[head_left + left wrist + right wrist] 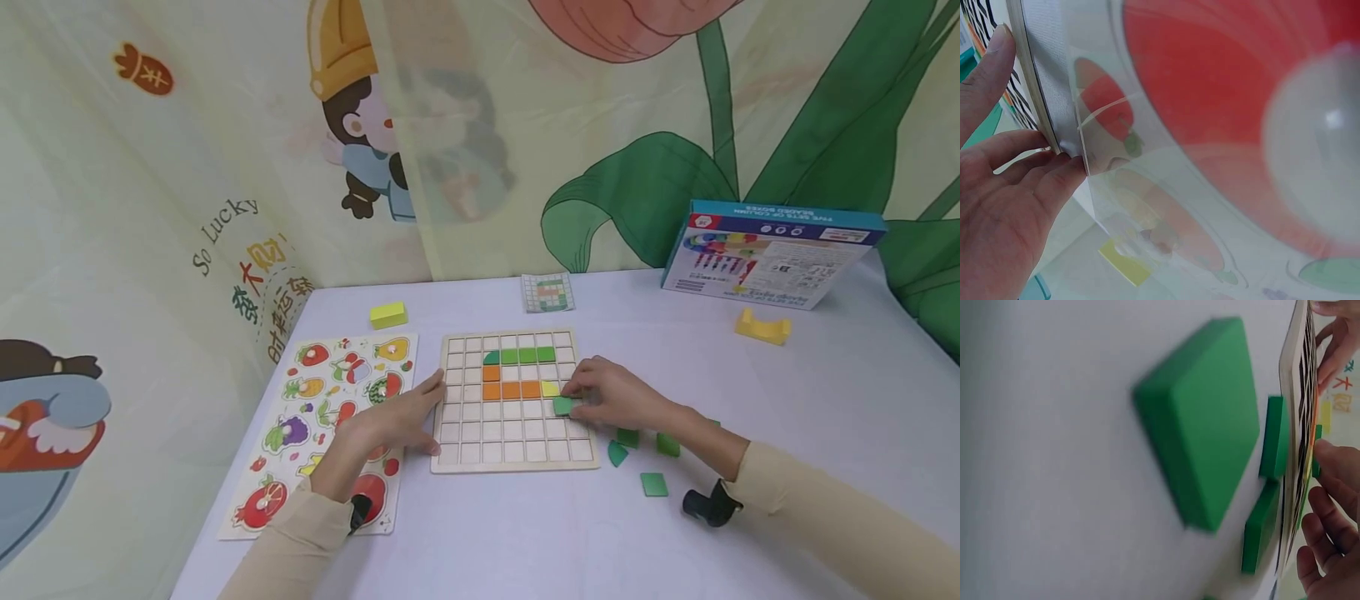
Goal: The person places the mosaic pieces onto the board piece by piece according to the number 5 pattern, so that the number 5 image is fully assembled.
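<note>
A wooden grid board (517, 468) lies on the table, holding green, orange and yellow tiles in several of its squares. My left hand (397, 417) rests along the board's left edge, thumb and fingers spread apart; the left wrist view shows its fingertips against that edge. Over the right part of the grid, my right hand (618, 396) pinches a green tile (562, 407) between thumb and fingers, just below the yellow tile (550, 389). Loose green tiles lie right of the board, among them a square one (654, 484) and one with a rounded side (617, 453).
Left of the board lies a fruit picture sheet (300, 433), partly under my left forearm. Behind are a yellow block (388, 315) and a small pattern card (547, 292). A box (772, 254) and a yellow curved piece (762, 327) stand at the back right.
</note>
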Motion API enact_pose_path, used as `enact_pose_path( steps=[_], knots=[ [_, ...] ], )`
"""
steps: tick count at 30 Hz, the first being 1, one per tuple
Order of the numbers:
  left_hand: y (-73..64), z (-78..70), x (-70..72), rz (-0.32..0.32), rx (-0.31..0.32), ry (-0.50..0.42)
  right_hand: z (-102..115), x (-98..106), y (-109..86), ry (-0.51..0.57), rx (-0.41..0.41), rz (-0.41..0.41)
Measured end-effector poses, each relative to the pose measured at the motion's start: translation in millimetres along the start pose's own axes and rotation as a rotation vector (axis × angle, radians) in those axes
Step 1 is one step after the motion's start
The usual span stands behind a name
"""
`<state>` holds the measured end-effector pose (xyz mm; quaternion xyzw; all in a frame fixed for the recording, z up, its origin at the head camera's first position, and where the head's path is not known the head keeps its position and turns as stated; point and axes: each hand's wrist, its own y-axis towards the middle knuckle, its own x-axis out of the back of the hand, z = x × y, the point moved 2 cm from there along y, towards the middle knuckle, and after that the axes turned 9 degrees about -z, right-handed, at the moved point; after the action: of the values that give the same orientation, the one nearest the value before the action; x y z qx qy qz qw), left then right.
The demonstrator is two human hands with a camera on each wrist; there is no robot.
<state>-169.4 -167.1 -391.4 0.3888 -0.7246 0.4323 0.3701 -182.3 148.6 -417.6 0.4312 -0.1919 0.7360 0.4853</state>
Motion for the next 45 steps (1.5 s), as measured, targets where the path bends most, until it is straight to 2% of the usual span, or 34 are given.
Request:
enact_pose_path(
  steps=[4,11,20,24,29,33,38,45],
  knots=[
    [0.9,-0.3,-0.2,0.001,-0.005,0.006,7,-7,3.0,-0.014,0.023,-0.019],
    [1.2,0.6,-0.5,0.002,-0.003,0.01,12,-13,4.6,-0.039,0.012,-0.045],
    [0.3,0.4,-0.5,0.008,0.003,0.004,13,-14,3.1,-0.033,-0.015,-0.041],
    [0.3,0.3,-0.4,0.005,0.003,0.003,9,-12,2.8,-0.014,-0.014,-0.036],
    [0.7,0.3,-0.1,0.005,0.002,-0.007,1,3,0.4,0.048,-0.074,-0.007],
    [1.4,0.4,-0.2,0.007,0.0,-0.008,-12,18,-7.8,0.059,-0.122,0.046],
    [1.8,0.4,-0.3,0.009,0.005,-0.012,-28,29,-25.7,0.043,-0.128,0.108],
    [1.2,-0.2,0.5,0.012,0.004,-0.022,-40,32,-55.2,-0.022,-0.111,0.115]
  ],
)
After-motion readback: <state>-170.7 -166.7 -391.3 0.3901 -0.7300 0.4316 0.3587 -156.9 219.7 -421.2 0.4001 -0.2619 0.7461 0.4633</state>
